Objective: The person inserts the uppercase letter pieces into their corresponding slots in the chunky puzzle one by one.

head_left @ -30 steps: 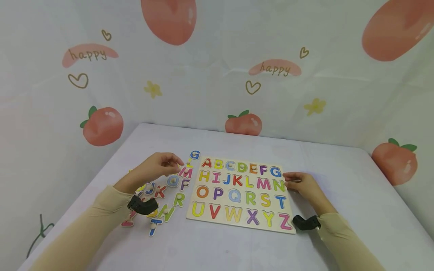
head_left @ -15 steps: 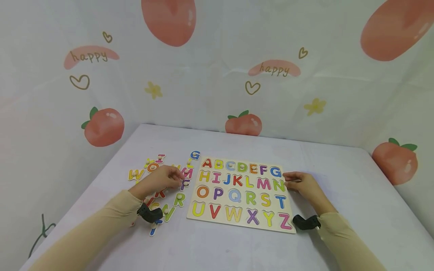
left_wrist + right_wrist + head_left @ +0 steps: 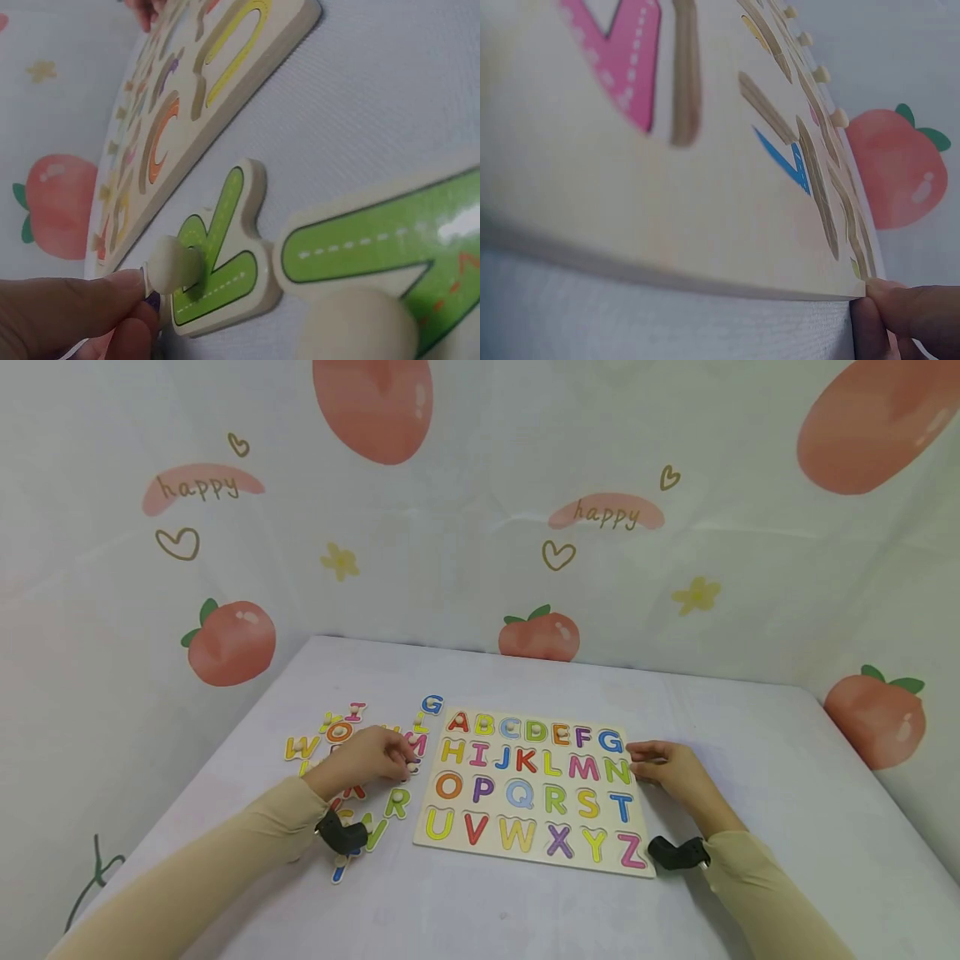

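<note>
My left hand (image 3: 363, 756) is among the loose letter pieces, left of the wooden alphabet puzzle board (image 3: 495, 852). Its thumb and fingertips pinch the purple letter F piece (image 3: 153, 301), which they mostly hide. Just nearer than this hand lies the green R piece (image 3: 397, 802), its round knob large in the left wrist view. On the board's right side my right hand (image 3: 667, 772) holds the edge beside the printed N, thumb and fingers meeting at the rim in the right wrist view. Knobbed pieces A to E fill the start of the top row.
More knobbed letters lie left of the board, including a blue G (image 3: 432, 704), an orange O (image 3: 339, 732), a yellow W (image 3: 302, 747) and a blue T (image 3: 341, 867). Some are hidden under my left arm. A curtain printed with peaches stands behind the white table (image 3: 720, 710).
My left hand has come down and nearer from beside the L and M to the purple F, its fingers closing there. The right hand and board stay put.
</note>
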A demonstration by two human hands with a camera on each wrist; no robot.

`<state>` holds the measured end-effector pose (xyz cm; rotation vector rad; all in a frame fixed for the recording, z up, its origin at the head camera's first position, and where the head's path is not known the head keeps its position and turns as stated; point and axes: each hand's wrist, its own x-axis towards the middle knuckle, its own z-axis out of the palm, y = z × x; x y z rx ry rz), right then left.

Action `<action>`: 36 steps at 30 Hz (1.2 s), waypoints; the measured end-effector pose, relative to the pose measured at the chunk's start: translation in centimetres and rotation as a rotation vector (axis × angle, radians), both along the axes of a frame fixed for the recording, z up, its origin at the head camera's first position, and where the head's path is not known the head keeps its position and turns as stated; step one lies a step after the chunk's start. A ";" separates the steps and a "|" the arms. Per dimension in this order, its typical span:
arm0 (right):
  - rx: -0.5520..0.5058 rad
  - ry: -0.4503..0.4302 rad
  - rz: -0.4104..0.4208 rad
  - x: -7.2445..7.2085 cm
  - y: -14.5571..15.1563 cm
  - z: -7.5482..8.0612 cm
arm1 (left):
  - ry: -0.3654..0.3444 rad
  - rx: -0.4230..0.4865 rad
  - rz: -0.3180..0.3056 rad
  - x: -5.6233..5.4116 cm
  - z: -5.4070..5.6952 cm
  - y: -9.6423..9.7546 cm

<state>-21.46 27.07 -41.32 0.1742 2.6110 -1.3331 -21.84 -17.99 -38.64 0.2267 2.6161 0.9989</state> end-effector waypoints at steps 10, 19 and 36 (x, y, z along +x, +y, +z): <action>-0.007 0.011 0.005 0.1 -0.1 0.1 | 0.018 -0.064 0.026 -0.2 -0.1 0.4; -0.010 0.021 0.011 0.0 0.0 0.0 | 0.013 -0.053 0.020 -0.4 -0.1 0.4; 0.011 0.001 0.006 -0.2 0.2 -0.1 | -0.002 0.102 -0.053 -2.3 6.3 7.3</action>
